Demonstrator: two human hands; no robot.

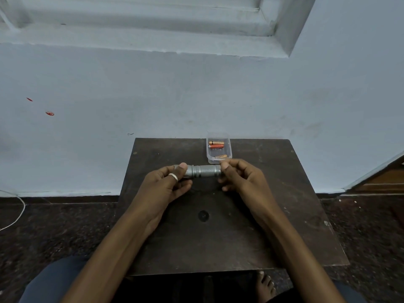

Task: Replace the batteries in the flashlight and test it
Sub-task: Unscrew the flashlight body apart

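A person seated at a small dark surface [284,215] holds a silver flashlight [204,171] crosswise just above it, one hand at each end. The left hand [168,182], wearing a ring, has its grip wrapped round the wider head end of the flashlight; the right hand [240,173] has its grip pinched on the opposite end, thumb and fingertips closed around what is probably the tail cap. Just beyond the flashlight's right end, at the surface's far edge, sits a clear plastic tray [218,136] holding batteries [216,144], three by the look of it. The step looks like unscrewing the cap: best done by holding the body steady with the left hand, turning only the cap with the right, and keeping the flashlight low over the surface so loose parts cannot roll away. Both ends of the flashlight are hidden by fingers, so whether the cap is loosened cannot be told, and the battery labels are too small to read
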